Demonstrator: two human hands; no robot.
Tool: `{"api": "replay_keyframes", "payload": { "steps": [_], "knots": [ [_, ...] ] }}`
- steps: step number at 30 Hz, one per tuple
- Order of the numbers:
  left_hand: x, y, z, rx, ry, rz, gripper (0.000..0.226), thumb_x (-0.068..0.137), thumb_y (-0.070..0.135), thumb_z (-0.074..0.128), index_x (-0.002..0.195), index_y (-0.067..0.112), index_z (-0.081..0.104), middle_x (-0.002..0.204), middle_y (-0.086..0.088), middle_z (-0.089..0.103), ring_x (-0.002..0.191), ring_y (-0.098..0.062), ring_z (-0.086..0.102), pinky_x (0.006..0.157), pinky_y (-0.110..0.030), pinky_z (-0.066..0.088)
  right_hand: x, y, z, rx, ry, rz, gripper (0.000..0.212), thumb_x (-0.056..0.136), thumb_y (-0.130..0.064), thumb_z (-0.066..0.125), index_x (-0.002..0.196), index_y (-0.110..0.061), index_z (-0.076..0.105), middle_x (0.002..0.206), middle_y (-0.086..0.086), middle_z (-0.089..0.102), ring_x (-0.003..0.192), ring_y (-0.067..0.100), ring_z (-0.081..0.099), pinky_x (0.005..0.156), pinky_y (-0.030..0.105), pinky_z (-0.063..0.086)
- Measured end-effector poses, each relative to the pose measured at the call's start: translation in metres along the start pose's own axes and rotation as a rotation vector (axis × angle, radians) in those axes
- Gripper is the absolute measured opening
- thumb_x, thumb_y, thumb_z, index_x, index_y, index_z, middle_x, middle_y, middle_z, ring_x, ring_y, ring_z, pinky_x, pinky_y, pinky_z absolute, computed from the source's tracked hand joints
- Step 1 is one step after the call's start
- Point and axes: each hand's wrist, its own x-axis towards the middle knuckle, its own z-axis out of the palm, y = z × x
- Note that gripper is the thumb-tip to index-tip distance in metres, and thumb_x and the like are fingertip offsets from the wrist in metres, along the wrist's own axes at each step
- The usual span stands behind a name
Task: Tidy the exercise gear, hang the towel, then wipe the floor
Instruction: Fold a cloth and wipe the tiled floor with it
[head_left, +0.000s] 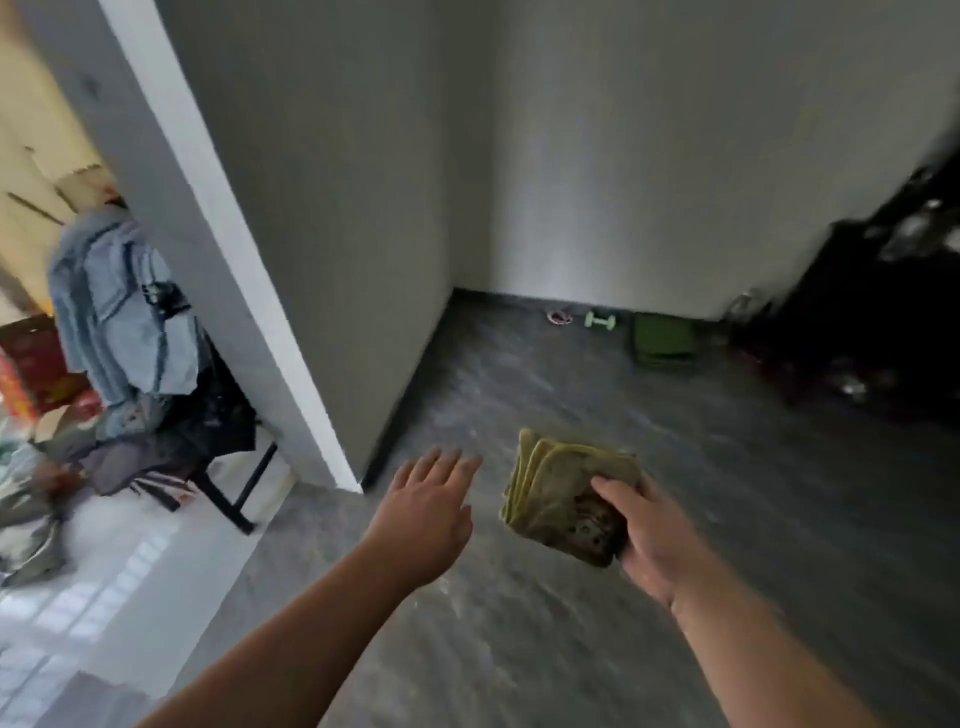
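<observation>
head view, right hand (655, 540) gripping folded cloth (563, 493), left hand (423, 512) spread

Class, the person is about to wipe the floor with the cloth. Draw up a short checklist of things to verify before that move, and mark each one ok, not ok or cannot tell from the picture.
1. Cloth in hand: ok. The right hand grips the folded yellow-green cloth.
2. Other hand free: ok. The left hand is open, fingers spread, holding nothing.
3. Cloth clean enough: not ok. Its lower part shows dark stains.
4. Floor bare where the hands are: ok. The grey floor below them shows nothing lying on it.
5. Exercise gear tidied: cannot tell. A green dumbbell and a green folded mat lie by the far wall.
6. Towel hung: cannot tell.
</observation>
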Motion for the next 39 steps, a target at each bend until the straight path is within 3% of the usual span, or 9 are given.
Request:
{"api": "replay_keyframes", "payload": {
  "steps": [4,9,13,16,21,27,32,36,39],
  "knots": [
    [0.102,0.120,0.017,0.051,-0.004,0.232,0.064,0.096,0.036,0.041,0.155,0.027,0.017,0.162,-0.002,0.024,0.150,-0.025,0.018,0.122,-0.044,0.015,0.003,-0.064,-0.124,0.113,0.139,-0.048,0.025,0.097,-0.003,0.050,0.113,-0.010,0.066,0.110,0.015,0.073,0.099,0.030,0.071,0.073,0.040,0.061],
    [0.216,0.266,0.037,-0.255,-0.112,0.325,0.063,0.096,0.032,0.048,0.154,0.029,0.022,0.155,0.001,0.035,0.142,-0.020,0.030,0.117,-0.035,0.027,0.013,-0.138,-0.270,0.149,0.324,-0.077,0.028,0.095,0.000,0.053,0.119,-0.010,0.063,0.114,0.019,0.071,0.100,0.035,0.070,0.081,0.048,0.056],
    [0.291,0.358,0.053,-0.444,-0.249,0.452,0.062,0.096,0.036,0.055,0.151,0.033,0.026,0.150,0.004,0.043,0.135,-0.017,0.044,0.111,-0.030,0.035,0.025,-0.187,-0.353,0.161,0.400,-0.084,0.029,0.093,0.002,0.055,0.116,-0.013,0.063,0.106,0.015,0.074,0.091,0.032,0.073,0.069,0.044,0.059],
    [0.341,0.411,0.067,-0.663,-0.422,0.443,0.064,0.093,0.045,0.062,0.147,0.037,0.030,0.146,0.004,0.050,0.127,-0.011,0.052,0.106,-0.033,0.043,0.047,-0.212,-0.400,0.175,0.400,-0.102,0.035,0.091,0.002,0.055,0.123,-0.011,0.061,0.112,0.017,0.072,0.099,0.034,0.071,0.078,0.049,0.058],
    [0.435,0.470,0.089,-1.193,-0.751,0.369,0.097,0.063,0.061,0.084,0.143,0.030,0.040,0.139,-0.004,0.056,0.126,-0.018,0.056,0.104,-0.047,0.048,0.105,-0.251,-0.457,0.131,0.375,-0.161,0.047,0.084,-0.002,0.061,0.130,-0.007,0.058,0.123,0.021,0.066,0.113,0.039,0.064,0.097,0.060,0.049],
    [0.579,0.517,0.103,-1.328,-0.893,0.352,0.067,0.072,0.031,0.082,0.132,0.016,0.056,0.127,-0.009,0.066,0.115,-0.024,0.065,0.095,-0.043,0.054,0.211,-0.309,-0.505,0.101,0.390,-0.222,0.048,0.082,0.004,0.066,0.129,-0.003,0.057,0.123,0.025,0.065,0.114,0.042,0.062,0.092,0.055,0.053],
    [0.692,0.542,0.102,-1.344,-1.022,0.318,0.059,0.070,0.030,0.084,0.120,0.008,0.062,0.096,-0.007,0.065,0.083,-0.020,0.058,0.065,-0.029,0.046,0.288,-0.368,-0.540,0.025,0.584,-0.241,0.034,0.086,0.005,0.062,0.119,-0.003,0.062,0.115,0.022,0.070,0.108,0.037,0.067,0.095,0.056,0.052],
    [0.767,0.581,0.105,-1.238,-0.901,0.384,0.035,0.078,0.030,0.079,0.104,0.009,0.066,0.096,-0.001,0.070,0.094,-0.017,0.065,0.082,-0.030,0.050,0.349,-0.402,-0.580,-0.024,0.760,-0.262,0.026,0.089,-0.001,0.064,0.114,-0.009,0.066,0.106,0.015,0.073,0.100,0.032,0.070,0.092,0.056,0.054],
    [0.808,0.613,0.112,-1.271,-0.910,0.340,0.015,0.089,0.022,0.071,0.101,0.014,0.066,0.100,-0.007,0.072,0.098,-0.025,0.068,0.088,-0.041,0.055,0.387,-0.417,-0.612,-0.105,0.917,-0.246,0.029,0.088,-0.014,0.070,0.115,-0.022,0.062,0.108,0.006,0.072,0.097,0.022,0.070,0.089,0.050,0.057]
  ]
}}
